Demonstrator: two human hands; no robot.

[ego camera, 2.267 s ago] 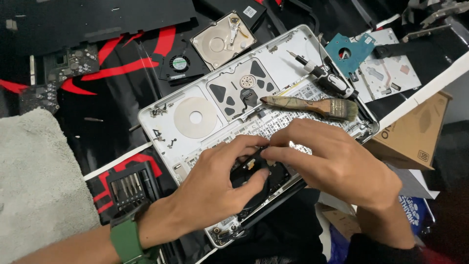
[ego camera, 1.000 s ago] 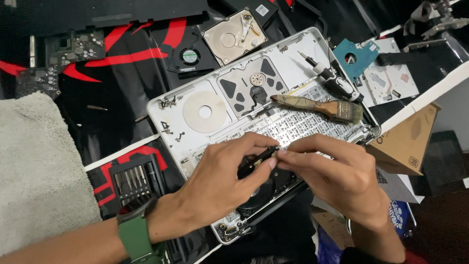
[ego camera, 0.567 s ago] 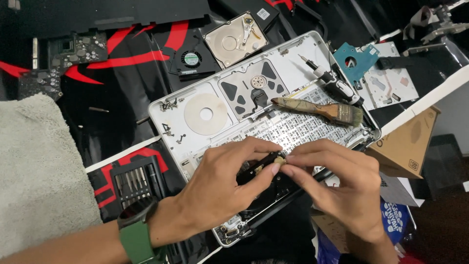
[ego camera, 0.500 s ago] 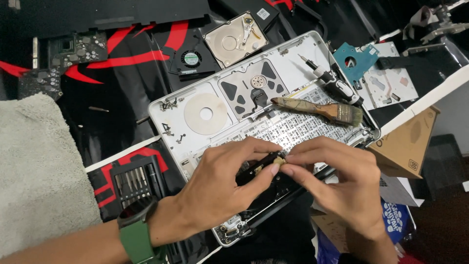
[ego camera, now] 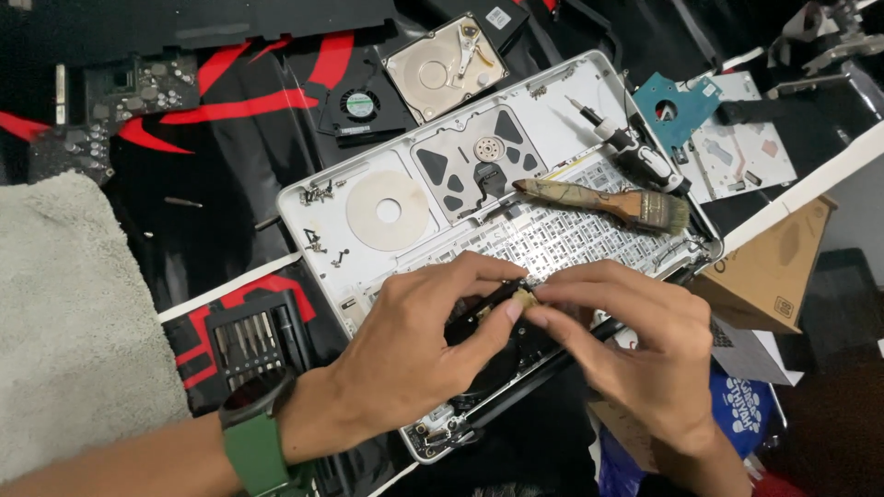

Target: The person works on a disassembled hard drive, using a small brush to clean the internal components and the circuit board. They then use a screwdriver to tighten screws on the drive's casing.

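A: Where is the small part sitting?

B: The tan connector (ego camera: 523,298) is lying over the black fan (ego camera: 488,354) at the near edge of the open laptop case (ego camera: 589,101), right between both sets of fingertips.

A: And what are the hands doing?

B: The left hand (ego camera: 419,354) is curling in from the near left side, thumb and forefinger pinching the connector. The right hand (ego camera: 645,345) is coming in from the near right corner, its fingers bent and closing on the same piece, so the fingertips of both hands are almost touching. Neither hand is spread flat. A green watch (ego camera: 253,433) is sitting on the left wrist.

A: What is the case holding?

B: A silver disc (ego camera: 388,210) is lying in its left half, a grey panel (ego camera: 474,161) beside it, and the keyboard backing (ego camera: 552,235) is running along the middle. A paintbrush (ego camera: 603,201) is resting across it toward the right edge, with a screwdriver (ego camera: 626,147) just beyond it.

A: Anything beside the case?

B: A bit set (ego camera: 253,336) is lying at its near left corner, and a hard drive (ego camera: 445,66) and a second fan (ego camera: 359,106) beyond its far edge.
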